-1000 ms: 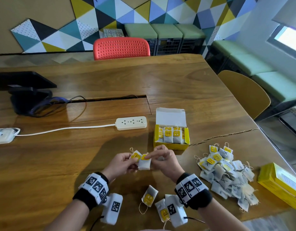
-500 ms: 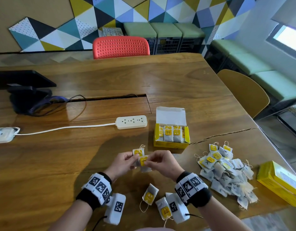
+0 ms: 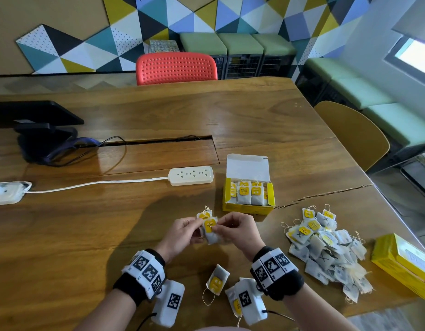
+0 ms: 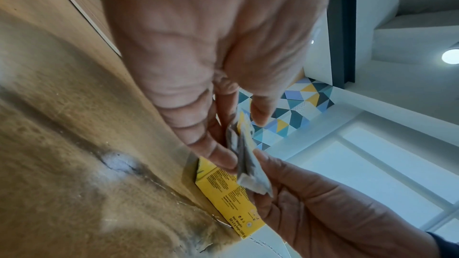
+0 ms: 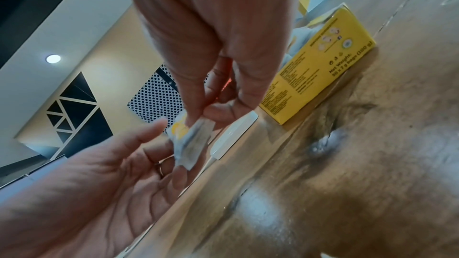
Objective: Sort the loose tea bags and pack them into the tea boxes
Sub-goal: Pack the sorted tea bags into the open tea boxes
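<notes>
Both hands meet above the table in front of the open yellow tea box [image 3: 248, 207], which holds a row of tea bags. My left hand [image 3: 182, 231] pinches a small stack of white tea bags [image 3: 210, 229] with yellow tags; my right hand [image 3: 235, 229] pinches the same stack from the right. The left wrist view has the stack [image 4: 244, 156] edge-on between both hands. In the right wrist view my right thumb and finger pinch its top [image 5: 192, 134]. A pile of loose tea bags [image 3: 326, 247] lies to the right. Two loose bags [image 3: 217, 280] lie near my wrists.
A second yellow tea box [image 3: 402, 263] lies closed at the table's right edge. A white power strip [image 3: 191, 176] with its cord lies left of the open box. A black device [image 3: 37, 130] stands at the far left. Red and yellow chairs stand round the table.
The two bags held side by side a second ago are now stacked one over the other between both hands. The hands have stayed in about the same place.
</notes>
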